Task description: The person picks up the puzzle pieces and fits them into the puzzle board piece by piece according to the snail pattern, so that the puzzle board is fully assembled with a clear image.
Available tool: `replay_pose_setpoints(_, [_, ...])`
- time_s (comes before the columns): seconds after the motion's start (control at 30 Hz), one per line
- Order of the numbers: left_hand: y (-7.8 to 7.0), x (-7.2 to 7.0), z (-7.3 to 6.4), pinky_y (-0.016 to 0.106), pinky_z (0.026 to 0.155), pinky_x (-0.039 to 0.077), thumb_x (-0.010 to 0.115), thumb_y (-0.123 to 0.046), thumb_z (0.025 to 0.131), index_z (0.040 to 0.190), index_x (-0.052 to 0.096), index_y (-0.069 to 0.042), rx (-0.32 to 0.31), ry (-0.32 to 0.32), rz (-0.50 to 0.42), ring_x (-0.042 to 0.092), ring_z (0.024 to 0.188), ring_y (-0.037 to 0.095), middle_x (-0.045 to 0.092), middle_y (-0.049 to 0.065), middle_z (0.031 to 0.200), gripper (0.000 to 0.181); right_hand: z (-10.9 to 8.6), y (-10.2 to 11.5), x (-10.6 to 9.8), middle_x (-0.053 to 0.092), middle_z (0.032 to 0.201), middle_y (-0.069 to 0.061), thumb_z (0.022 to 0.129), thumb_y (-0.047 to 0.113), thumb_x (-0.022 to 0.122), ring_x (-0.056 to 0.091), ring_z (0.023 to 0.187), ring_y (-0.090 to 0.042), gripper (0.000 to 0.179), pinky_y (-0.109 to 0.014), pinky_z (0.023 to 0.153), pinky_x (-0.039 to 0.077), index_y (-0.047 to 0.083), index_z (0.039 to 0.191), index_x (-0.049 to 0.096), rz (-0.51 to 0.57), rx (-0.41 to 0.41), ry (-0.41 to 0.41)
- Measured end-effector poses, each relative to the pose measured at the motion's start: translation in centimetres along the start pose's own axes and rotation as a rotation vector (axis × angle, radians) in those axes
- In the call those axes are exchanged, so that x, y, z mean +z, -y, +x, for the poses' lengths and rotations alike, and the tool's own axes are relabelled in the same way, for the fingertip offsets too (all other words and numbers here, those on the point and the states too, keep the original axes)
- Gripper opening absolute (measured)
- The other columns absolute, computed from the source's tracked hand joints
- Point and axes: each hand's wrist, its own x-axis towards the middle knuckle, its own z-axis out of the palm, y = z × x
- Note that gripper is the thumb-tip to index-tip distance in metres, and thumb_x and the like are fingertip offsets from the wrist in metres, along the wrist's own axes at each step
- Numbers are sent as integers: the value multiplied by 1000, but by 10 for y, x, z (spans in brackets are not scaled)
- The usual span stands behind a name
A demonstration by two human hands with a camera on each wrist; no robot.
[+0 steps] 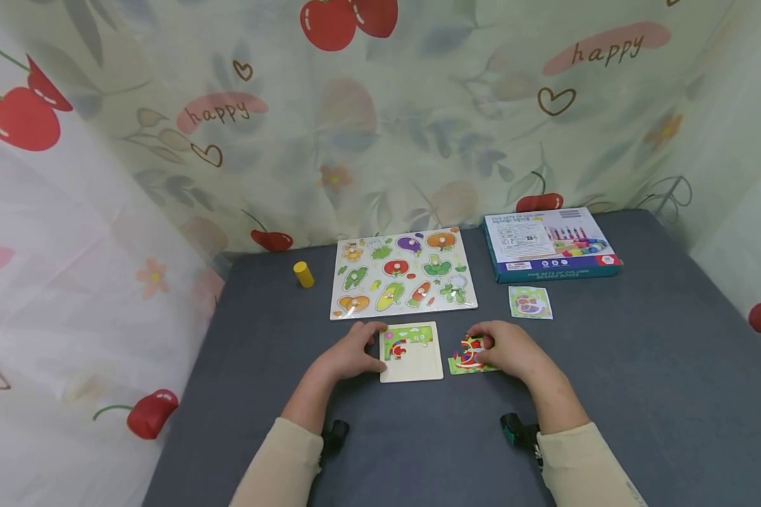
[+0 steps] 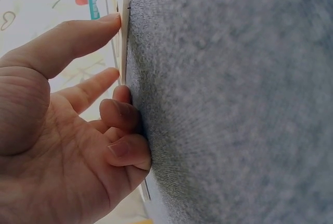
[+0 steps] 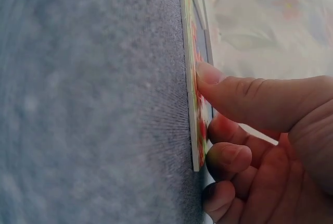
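A square wooden jigsaw tray (image 1: 421, 362) lies before me, with several picture pieces (image 1: 412, 333) along its top and left. My left hand (image 1: 353, 351) holds the tray's left side, index finger at the far corner and thumb (image 2: 88, 34) lower on the edge; its other fingers curl against the cloth. Just right of the tray, a cluster of red and green puzzle pieces (image 1: 463, 361) lies flat, partly covered by my right hand (image 1: 507, 345). That hand grips the cluster, thumb (image 3: 216, 78) pressed on top and index finger at its far side.
Behind the tray lies a board of vegetable pictures (image 1: 404, 274). A yellow cylinder (image 1: 303, 274) stands to its left. At the back right sits a teal bead-set box (image 1: 554, 246), with a small picture card (image 1: 530, 303) in front. A printed curtain (image 1: 380, 141) borders the grey table (image 1: 418, 451).
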Motion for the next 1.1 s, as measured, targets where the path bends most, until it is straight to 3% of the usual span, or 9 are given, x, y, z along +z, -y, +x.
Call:
replay_pose_setpoints(0.13, [-1, 0, 0, 44, 89, 45, 83, -21, 87, 148, 51, -16, -4, 2, -1, 50, 106, 27, 47, 10, 123, 69, 0, 0, -1, 64, 108, -15, 86, 10, 81, 55, 97, -29, 50, -48, 88, 46, 4, 133, 68, -30, -8, 16])
replay_pose_setpoints(0.37, [0, 0, -1, 44, 89, 46, 83, -20, 87, 148, 51, -17, -7, -2, -4, 50, 107, 27, 47, 10, 124, 69, 2, 3, 0, 52, 83, -8, 86, 6, 80, 49, 78, -23, 45, -39, 71, 38, 3, 129, 68, -2, 6, 20])
replay_pose_setpoints(0.57, [1, 2, 0, 44, 90, 46, 83, -21, 87, 148, 51, -17, -5, -6, 3, 50, 107, 27, 47, 10, 124, 69, 3, 2, 4, 53, 91, -8, 84, 2, 80, 50, 82, -23, 42, -39, 73, 42, 2, 125, 70, -25, -19, -31])
replay_pose_setpoints(0.83, [-1, 2, -1, 44, 88, 46, 83, -21, 87, 149, 51, -18, -11, -7, -3, 50, 106, 27, 47, 10, 124, 69, 1, 0, 7, 57, 104, -10, 83, 2, 82, 54, 95, -27, 40, -48, 90, 47, 2, 122, 70, -33, -39, -88])
replay_pose_setpoints(1.1, [1, 2, 0, 44, 89, 46, 83, -22, 87, 149, 51, -18, -15, -8, 0, 50, 107, 27, 47, 9, 123, 70, 2, 2, 7, 54, 93, -8, 84, 1, 80, 50, 85, -24, 39, -40, 77, 42, 3, 121, 69, -29, -29, -73])
